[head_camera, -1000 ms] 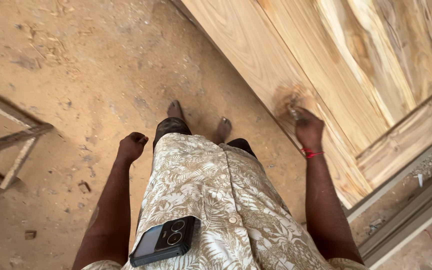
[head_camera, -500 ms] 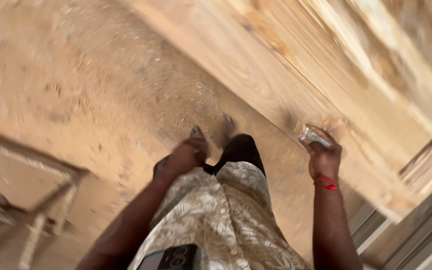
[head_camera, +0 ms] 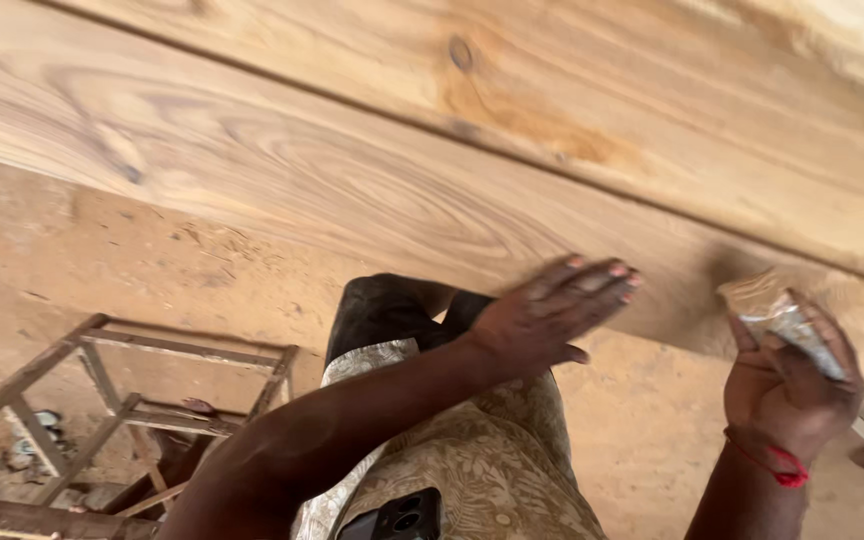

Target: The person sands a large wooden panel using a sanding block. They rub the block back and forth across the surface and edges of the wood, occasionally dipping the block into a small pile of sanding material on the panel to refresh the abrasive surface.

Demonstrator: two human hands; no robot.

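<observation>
1. My left hand (head_camera: 552, 310) is open, fingers stretched flat on the wooden panel (head_camera: 352, 190), I think to feel the surface or to steady myself.
2. My right hand (head_camera: 787, 385) is closed around a folded piece of sandpaper (head_camera: 777, 315) and presses it against the lower edge of the same panel, where the wood looks darker.
3. The panel stands on edge on the dusty floor (head_camera: 102, 270).
4. A wooden frame (head_camera: 132, 410) lies at lower left.
5. I see no packages, labels or signs; only a dark phone (head_camera: 397, 518) in my shirt pocket.
</observation>
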